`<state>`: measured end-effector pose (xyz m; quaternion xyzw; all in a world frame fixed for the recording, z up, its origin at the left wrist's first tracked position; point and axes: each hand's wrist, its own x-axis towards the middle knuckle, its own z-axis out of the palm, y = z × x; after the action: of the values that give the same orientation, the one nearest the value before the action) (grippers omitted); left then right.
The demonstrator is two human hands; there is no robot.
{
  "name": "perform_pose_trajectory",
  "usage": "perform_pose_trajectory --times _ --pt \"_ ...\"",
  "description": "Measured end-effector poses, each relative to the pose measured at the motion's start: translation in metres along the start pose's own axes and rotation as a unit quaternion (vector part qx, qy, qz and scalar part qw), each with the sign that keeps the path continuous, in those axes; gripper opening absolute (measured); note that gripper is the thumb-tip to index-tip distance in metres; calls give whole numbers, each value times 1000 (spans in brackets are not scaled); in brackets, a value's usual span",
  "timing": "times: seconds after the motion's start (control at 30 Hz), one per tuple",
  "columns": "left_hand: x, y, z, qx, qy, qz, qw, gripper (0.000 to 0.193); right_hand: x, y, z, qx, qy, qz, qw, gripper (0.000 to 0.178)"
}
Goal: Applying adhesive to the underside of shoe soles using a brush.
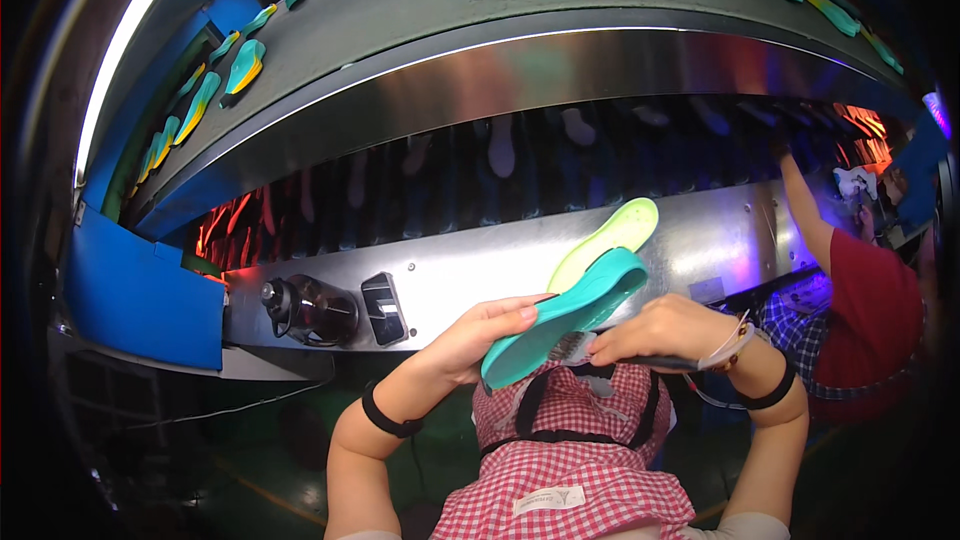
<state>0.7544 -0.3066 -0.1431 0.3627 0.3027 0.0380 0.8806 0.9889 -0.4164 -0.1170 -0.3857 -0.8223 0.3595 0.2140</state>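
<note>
My left hand (488, 333) grips a teal shoe sole (545, 335) by its near left side, thumb on top. The sole is tilted, its hollow inner side turned toward my right hand. My right hand (665, 330) is closed around what looks like a small brush (573, 347) with greyish bristles, held at the sole's right edge. Whether the bristles touch the sole I cannot tell. Just beyond the sole, a yellow-green sole (605, 243) lies on the metal ledge (460, 275), partly hidden behind the teal one.
A dark bottle (310, 310) and a black phone-like device (383, 308) stand left on the ledge. Beyond it, dim sole shapes sit in a dark rack (500, 155). Above runs a conveyor (360, 25) carrying several teal-and-yellow soles. A person in red (875, 300) reaches in at right.
</note>
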Motion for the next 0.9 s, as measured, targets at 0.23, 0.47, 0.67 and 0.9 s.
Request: perform_pose_trajectory --times 0.23,0.47,0.67,0.9 --pt "-7 7 5 12 -16 26 999 49 -10 14 2 35 45 -19 998 30" --pt "1 -5 -12 -77 -13 69 995 52 -2 4 13 148 98 41 983 24" --pt "20 -19 -4 -186 -16 102 977 51 25 7 56 218 335 57 915 19" --pt "29 -27 -5 -169 11 196 966 49 42 9 84 -1 437 35 899 17"
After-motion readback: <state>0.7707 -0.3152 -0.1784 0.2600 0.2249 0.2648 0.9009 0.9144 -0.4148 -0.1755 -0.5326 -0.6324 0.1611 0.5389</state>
